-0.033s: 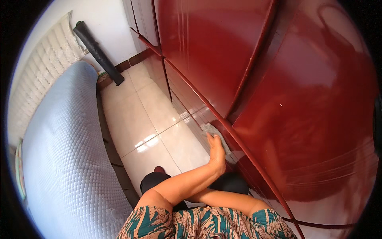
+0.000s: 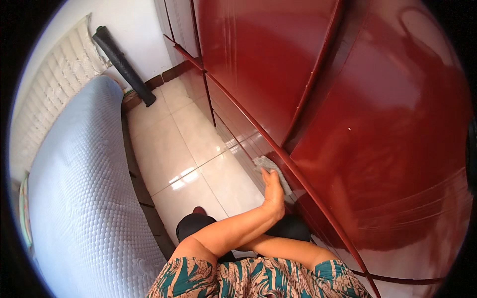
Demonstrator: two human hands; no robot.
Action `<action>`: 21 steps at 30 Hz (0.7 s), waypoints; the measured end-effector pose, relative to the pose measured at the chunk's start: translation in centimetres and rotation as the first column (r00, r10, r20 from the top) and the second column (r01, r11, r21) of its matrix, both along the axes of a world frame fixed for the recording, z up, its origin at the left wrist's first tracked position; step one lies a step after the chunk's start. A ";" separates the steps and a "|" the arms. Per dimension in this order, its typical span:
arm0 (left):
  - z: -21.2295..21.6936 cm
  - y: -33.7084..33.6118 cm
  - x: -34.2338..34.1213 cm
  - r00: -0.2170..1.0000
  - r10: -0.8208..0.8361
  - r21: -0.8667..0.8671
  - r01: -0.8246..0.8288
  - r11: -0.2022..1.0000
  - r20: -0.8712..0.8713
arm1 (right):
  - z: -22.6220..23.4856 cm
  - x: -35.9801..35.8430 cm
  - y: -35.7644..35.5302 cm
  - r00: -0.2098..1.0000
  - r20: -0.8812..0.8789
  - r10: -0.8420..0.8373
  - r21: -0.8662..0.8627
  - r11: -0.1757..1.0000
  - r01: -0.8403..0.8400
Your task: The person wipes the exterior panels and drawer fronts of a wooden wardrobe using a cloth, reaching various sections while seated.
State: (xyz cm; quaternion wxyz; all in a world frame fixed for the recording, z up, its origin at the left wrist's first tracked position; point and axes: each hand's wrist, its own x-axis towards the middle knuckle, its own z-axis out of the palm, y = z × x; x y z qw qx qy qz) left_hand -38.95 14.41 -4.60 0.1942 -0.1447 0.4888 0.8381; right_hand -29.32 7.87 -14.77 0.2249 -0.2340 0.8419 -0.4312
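My left hand (image 2: 273, 191) reaches across to the right, its palm side against a grey-white cloth (image 2: 274, 168). It presses the cloth to the low front panel of the glossy dark red cabinet (image 2: 248, 59), beneath a long raised ledge (image 2: 258, 130). The fingers lie extended along the cloth, fairly close together, and partly hide it. My right forearm (image 2: 290, 249) passes under the left one, toward the left. Its hand is hidden behind my left arm and knees.
On the left is a bed with a pale blue quilted mattress (image 2: 89, 184) and a cream padded headboard (image 2: 54, 74). A black roll (image 2: 124, 64) leans against the white wall. Shiny pale tiles (image 2: 161, 144) cover the narrow floor between bed and cabinet.
My left hand and the cloth have slid very slightly right and down along the cabinet panel. The view has shifted a touch.
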 end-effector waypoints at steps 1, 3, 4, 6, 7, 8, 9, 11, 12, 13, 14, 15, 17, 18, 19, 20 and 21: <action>0.5 0.1 0.9 1.000 -0.004 0.097 0.002 0.995 0.021 | 0.1 0.2 -0.1 1.000 0.010 0.013 0.024 1.000 -0.014; 1.7 0.4 2.6 0.997 -0.026 0.233 0.007 0.973 0.078 | 0.1 0.6 -0.2 1.000 0.017 0.026 0.039 0.999 -0.026; 1.9 0.7 3.2 0.994 -0.052 0.256 0.026 0.966 0.097 | 0.0 0.9 -0.1 1.000 0.016 0.019 0.041 0.999 -0.020; 2.8 0.7 4.2 0.988 -0.101 0.260 0.067 0.963 0.118 | 0.0 1.4 0.2 1.000 0.014 0.007 0.033 0.999 -0.008; 2.5 0.8 4.0 0.990 -0.093 0.223 0.067 0.973 0.107 | -0.1 1.5 0.3 1.000 0.010 -0.001 0.026 1.000 0.000; 1.9 1.1 3.6 0.991 -0.087 0.185 0.068 0.980 0.097 | -0.2 1.6 0.4 1.000 0.004 -0.006 0.017 1.000 0.006; 1.2 1.2 3.1 0.997 -0.040 0.135 0.031 0.990 0.067 | -0.2 1.7 0.3 1.000 -0.008 -0.007 -0.001 1.000 0.007; -0.1 1.4 1.2 0.996 0.085 0.035 -0.084 0.996 -0.019 | -0.4 1.6 0.2 0.999 -0.039 -0.023 -0.044 0.999 0.021; 0.0 1.4 -0.5 0.990 0.141 -0.058 -0.142 0.988 -0.030 | -0.6 1.4 0.4 0.997 -0.066 -0.039 -0.065 0.997 0.034; -0.1 0.8 -2.3 0.971 0.200 -0.080 -0.211 0.974 -0.131 | -0.6 1.3 0.2 0.994 -0.098 -0.042 -0.072 0.997 0.035; -0.5 0.1 -4.6 0.960 0.237 -0.110 -0.254 0.961 -0.151 | -0.7 0.9 0.1 0.991 -0.132 -0.036 -0.074 0.997 0.027; -0.2 -0.8 -6.2 0.951 0.245 0.011 -0.248 0.969 -0.188 | 0.2 0.1 0.3 0.981 -0.174 0.086 0.135 0.989 -0.062; 0.1 -2.2 -9.3 0.952 0.281 0.052 -0.277 0.960 -0.123 | 1.0 -0.8 -0.2 0.955 0.188 0.230 0.361 0.888 -0.285; 1.3 -2.6 -10.1 0.951 0.298 0.054 -0.294 0.954 -0.087 | 2.0 -1.2 0.0 0.948 0.207 0.242 0.385 0.871 -0.306; 1.8 -3.5 -10.8 0.947 0.318 0.051 -0.316 0.947 -0.048 | 3.2 -1.4 -0.1 0.939 0.229 0.258 0.404 0.852 -0.333; 0.7 -4.6 -11.8 0.938 0.344 0.138 -0.337 0.931 -0.036 | 4.4 -1.5 -0.2 0.929 0.251 0.273 0.423 0.832 -0.359; -0.2 -5.8 -12.8 0.929 0.370 0.227 -0.355 0.907 -0.026 | 5.8 -1.6 -0.2 0.924 0.249 0.290 0.424 0.826 -0.373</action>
